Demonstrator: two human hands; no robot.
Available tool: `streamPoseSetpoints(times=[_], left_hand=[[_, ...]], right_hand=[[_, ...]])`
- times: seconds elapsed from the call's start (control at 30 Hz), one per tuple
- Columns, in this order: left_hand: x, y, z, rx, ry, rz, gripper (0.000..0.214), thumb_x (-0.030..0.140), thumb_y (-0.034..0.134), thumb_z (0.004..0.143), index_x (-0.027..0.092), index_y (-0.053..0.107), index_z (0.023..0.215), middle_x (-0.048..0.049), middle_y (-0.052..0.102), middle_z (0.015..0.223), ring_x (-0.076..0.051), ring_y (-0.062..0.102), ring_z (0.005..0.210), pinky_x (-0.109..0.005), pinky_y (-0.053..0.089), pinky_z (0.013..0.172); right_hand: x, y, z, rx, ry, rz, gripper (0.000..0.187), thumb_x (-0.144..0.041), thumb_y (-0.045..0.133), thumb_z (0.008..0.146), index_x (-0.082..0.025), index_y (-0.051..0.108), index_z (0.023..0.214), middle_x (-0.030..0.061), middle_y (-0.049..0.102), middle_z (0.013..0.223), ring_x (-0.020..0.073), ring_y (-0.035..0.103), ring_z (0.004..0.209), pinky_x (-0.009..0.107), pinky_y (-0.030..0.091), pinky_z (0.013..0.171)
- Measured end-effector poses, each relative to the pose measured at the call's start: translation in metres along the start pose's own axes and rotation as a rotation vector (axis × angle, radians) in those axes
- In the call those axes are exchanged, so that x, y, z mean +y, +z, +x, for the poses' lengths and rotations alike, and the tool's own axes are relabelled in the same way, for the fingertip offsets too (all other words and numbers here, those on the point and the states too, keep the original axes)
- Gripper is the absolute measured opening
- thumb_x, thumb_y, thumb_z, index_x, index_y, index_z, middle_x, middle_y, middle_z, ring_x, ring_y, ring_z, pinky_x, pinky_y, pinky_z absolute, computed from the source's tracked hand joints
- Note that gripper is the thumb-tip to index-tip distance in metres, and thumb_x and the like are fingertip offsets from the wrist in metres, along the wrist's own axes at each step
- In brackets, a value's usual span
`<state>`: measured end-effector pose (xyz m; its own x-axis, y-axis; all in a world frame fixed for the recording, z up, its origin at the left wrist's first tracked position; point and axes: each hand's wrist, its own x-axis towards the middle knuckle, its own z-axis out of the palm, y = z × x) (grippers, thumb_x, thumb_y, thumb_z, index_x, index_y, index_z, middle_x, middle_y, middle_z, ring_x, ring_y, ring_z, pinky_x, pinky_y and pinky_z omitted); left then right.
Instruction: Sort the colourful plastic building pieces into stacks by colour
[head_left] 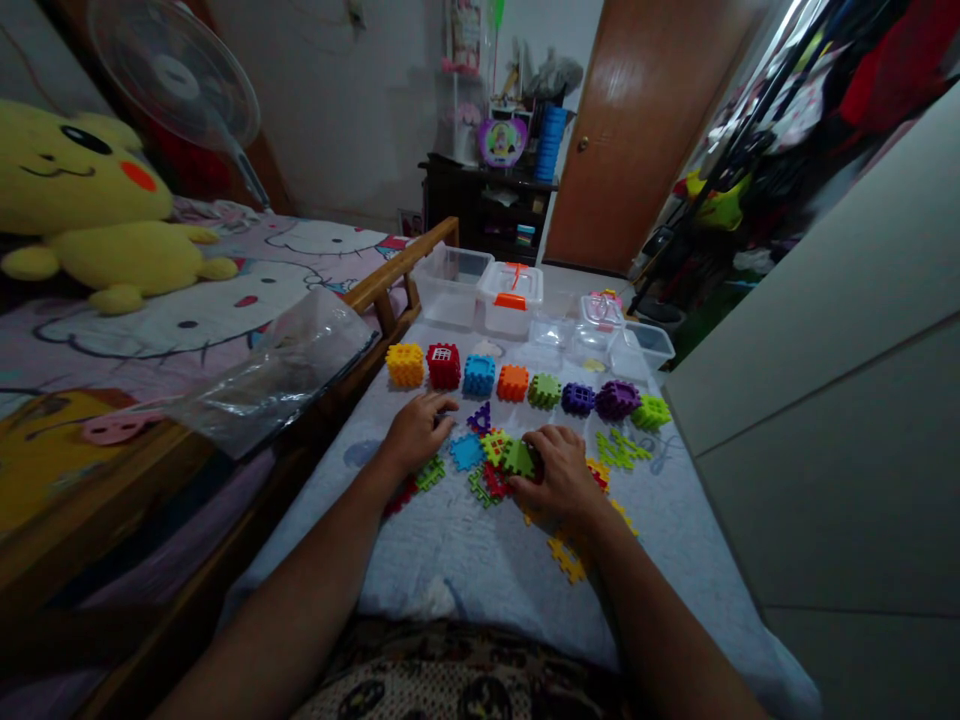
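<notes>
A row of finished toy cubes stands across the light blue mattress (480,540): yellow cube (405,364), red cube (443,365), blue cube (479,375), orange cube (513,382), green cube (544,390) and purple ones (578,398). In front of them lie several loose interlocking tiles (474,452) in mixed colours. My left hand (417,430) rests palm down on the tiles near the red cube, fingers bent. My right hand (561,472) curls over a partly built green cube (517,458), gripping it.
Clear plastic boxes (454,285), one with a white lid and orange clasp (510,292), stand behind the cubes. A wooden bed frame (390,290), a plastic bag (285,365) and a yellow plush toy (82,200) are on the left. A white wall (825,400) runs along the right.
</notes>
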<state>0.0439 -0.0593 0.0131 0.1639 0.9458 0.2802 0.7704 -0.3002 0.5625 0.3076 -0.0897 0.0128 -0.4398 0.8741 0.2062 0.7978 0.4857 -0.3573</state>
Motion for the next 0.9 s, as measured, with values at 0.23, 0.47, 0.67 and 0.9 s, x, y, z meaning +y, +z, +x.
streamPoseSetpoints(times=[0.23, 0.47, 0.67, 0.9], left_hand=[[-0.012, -0.006, 0.001, 0.076, -0.088, -0.049, 0.02, 0.026, 0.053, 0.081, 0.018, 0.067, 0.093, -0.0065, 0.072, 0.096, -0.022, 0.067, 0.088, -0.034, 0.052, 0.084], [-0.024, 0.001, 0.003, 0.053, -0.136, -0.122, 0.021, 0.029, 0.054, 0.079, 0.019, 0.067, 0.092, -0.0054, 0.072, 0.093, -0.021, 0.067, 0.085, -0.033, 0.053, 0.08], [-0.029, 0.004, 0.004, 0.042, -0.165, -0.165, 0.025, 0.032, 0.054, 0.078, 0.018, 0.067, 0.093, -0.006, 0.073, 0.093, -0.021, 0.068, 0.084, -0.034, 0.053, 0.081], [-0.027, 0.004, 0.004, 0.004, -0.17, -0.171, 0.026, 0.033, 0.053, 0.077, 0.018, 0.067, 0.093, -0.0054, 0.073, 0.091, -0.021, 0.068, 0.081, -0.034, 0.054, 0.08]], right_hand=[[-0.004, 0.002, 0.003, -0.009, 0.0, -0.038, 0.044, -0.048, 0.071, 0.071, -0.021, 0.061, 0.105, 0.0094, 0.058, 0.1, 0.0309, 0.048, 0.101, 0.048, 0.036, 0.092], [-0.01, -0.001, 0.002, 0.063, -0.016, -0.005, 0.037, -0.04, 0.07, 0.07, -0.02, 0.06, 0.099, 0.0081, 0.058, 0.097, 0.0284, 0.048, 0.099, 0.044, 0.036, 0.092], [0.01, -0.037, 0.017, 0.107, -0.023, -0.036, 0.041, -0.036, 0.069, 0.071, -0.02, 0.058, 0.107, 0.0086, 0.057, 0.104, 0.0289, 0.048, 0.102, 0.042, 0.037, 0.09], [0.058, -0.056, 0.079, 0.006, 0.105, -0.177, 0.046, -0.035, 0.068, 0.071, -0.018, 0.06, 0.113, 0.0114, 0.058, 0.111, 0.0294, 0.05, 0.104, 0.039, 0.038, 0.089]])
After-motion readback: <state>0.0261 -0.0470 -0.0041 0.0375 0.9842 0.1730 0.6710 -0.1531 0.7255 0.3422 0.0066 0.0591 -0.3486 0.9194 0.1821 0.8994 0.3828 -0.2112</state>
